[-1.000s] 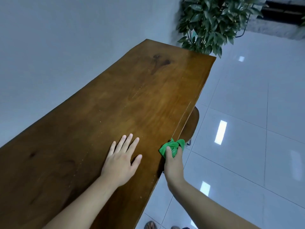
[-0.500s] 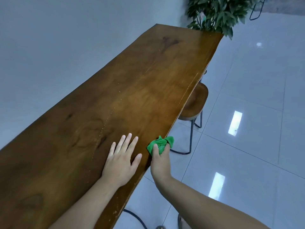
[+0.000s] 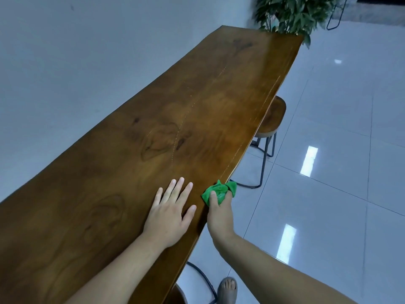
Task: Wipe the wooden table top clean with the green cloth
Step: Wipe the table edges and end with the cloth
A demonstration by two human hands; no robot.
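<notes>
A pale wall (image 3: pixel 87 62) runs along the table's far long edge, and a glossy tiled floor (image 3: pixel 328 194) lies off its near one. The long wooden table top (image 3: pixel 153 139) carries faint dotted streaks. A leafy plant (image 3: pixel 291 12) stands beyond its far end. A round stool (image 3: pixel 271 119) on thin metal legs sits partly under the near edge, ahead of the hands. The left hand (image 3: pixel 168 216) lies flat on the wood, fingers straight and spread, holding nothing. The right hand (image 3: pixel 219 216) grips the bunched green cloth (image 3: pixel 219 189) against the near edge, thumb on top. A sandalled foot (image 3: pixel 228 289) shows below
</notes>
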